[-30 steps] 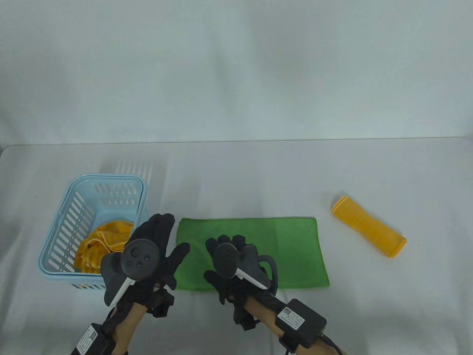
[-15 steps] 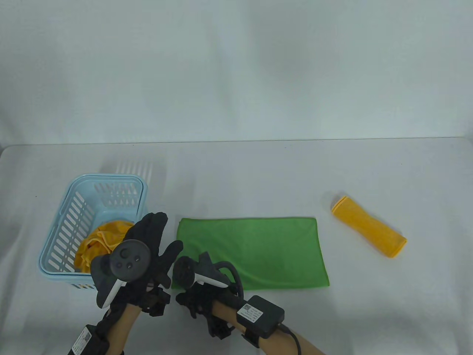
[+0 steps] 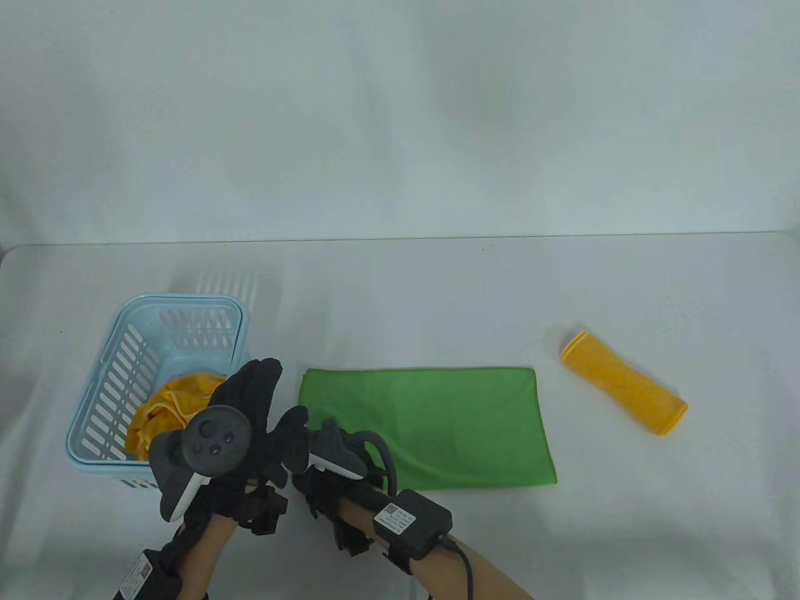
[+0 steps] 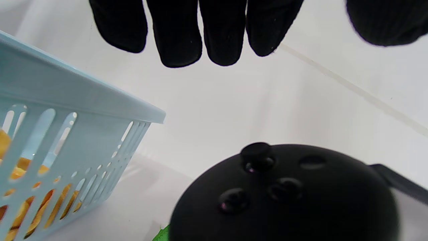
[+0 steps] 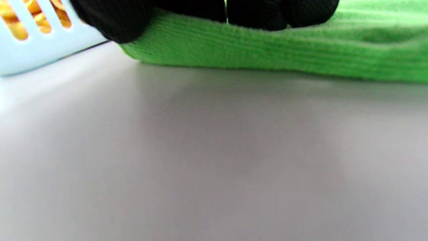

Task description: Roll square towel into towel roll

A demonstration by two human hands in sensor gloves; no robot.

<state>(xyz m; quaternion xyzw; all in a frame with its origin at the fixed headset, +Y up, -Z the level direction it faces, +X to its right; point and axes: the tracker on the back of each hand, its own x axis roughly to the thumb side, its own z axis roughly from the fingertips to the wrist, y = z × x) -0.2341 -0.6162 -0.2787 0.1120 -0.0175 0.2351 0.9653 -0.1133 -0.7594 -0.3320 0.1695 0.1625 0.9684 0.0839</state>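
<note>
1. The green towel (image 3: 431,425) lies flat on the table (image 3: 437,294), folded into a long band at about 6 o'clock in the table view. No turn of roll shows anywhere along it, so by my reading the rolling itself has not begun.
2. The right hand (image 3: 315,484) sits at the band's near-left corner, at about 7 o'clock. In the right wrist view its fingertips (image 5: 260,15) rest on top of the towel's edge; whether they pinch the cloth or only press it, I cannot tell.
3. The left hand (image 3: 250,406) hovers just beside the towel's left end, toward 8 o'clock, fingers straight and relaxed, holding nothing. The left wrist view shows its fingers (image 4: 180,36) over bare table.
4. A yellow roll (image 3: 623,382) lies finished at 4 o'clock, well apart from the green band; a crumpled yellow cloth (image 3: 172,409) waits in the blue basket (image 3: 106,381) at 8 o'clock.
5. Left to do, as I judge it: lift the left end, turn it over, and roll toward 3 o'clock until the band is a tight cylinder.
</note>
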